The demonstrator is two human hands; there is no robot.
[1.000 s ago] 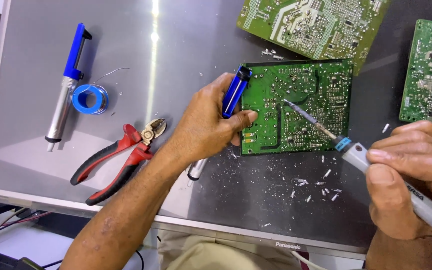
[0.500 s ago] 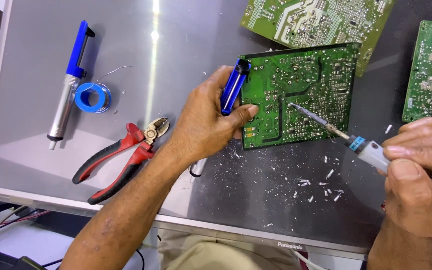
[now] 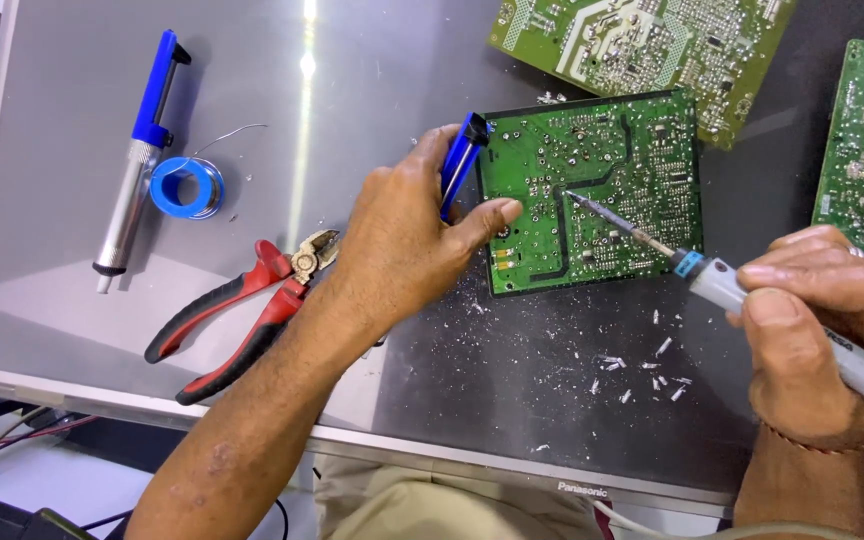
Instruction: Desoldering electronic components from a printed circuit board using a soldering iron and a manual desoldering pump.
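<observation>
Now the left hand (image 3: 407,240) grips a blue pump (image 3: 460,165) at the green board's (image 3: 592,190) left edge; the right hand (image 3: 817,320) clasps an iron (image 3: 742,295), its tip on that board.

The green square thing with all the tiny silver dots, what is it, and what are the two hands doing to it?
The camera sits on a person's head, looking down at their own hands. The green circuit board lies on a grey surface. The right hand holds a soldering iron, its thin tip touching the board. The left hand steadies the board and holds a blue suction tool. Nearby lie red pliers, a solder spool, another blue pump and two more boards.
</observation>
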